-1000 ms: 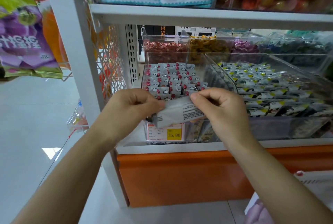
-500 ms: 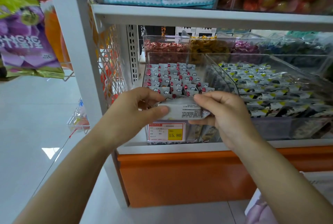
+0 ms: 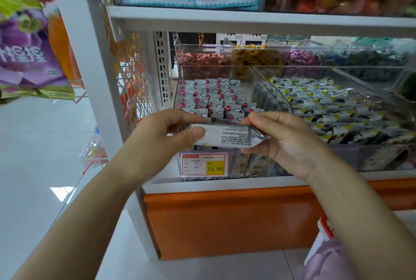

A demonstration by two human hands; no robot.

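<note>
The person holds a single snack packet [image 3: 227,136] level in the air, just in front of the shelf's front edge [image 3: 225,184] and above the yellow price tag [image 3: 203,164]. The left hand [image 3: 164,140] grasps the packet's left end, thumb pressed on the upper face and fingers curled behind. The right hand [image 3: 286,142] pinches the crimped right end between curled fingers above and the thumb beneath. The face with the small print is turned up towards the camera, so this looks like the checking or orienting step rather than the placing itself. Just behind the packet stands the clear bin [image 3: 254,81] at the shelf's left end. Its stock of red-and-white packets [image 3: 213,97] stands upright in tidy rows that reach almost to the front wall. The neighbouring bin [image 3: 382,72] to the right holds different, yellow-tipped wrappers. The next move likely calls for rotating the packet so its picture side matches the rows. One hand would then let go while the other lifts it over the front wall and stands it on edge in the nearest row without knocking its neighbours over.
</note>
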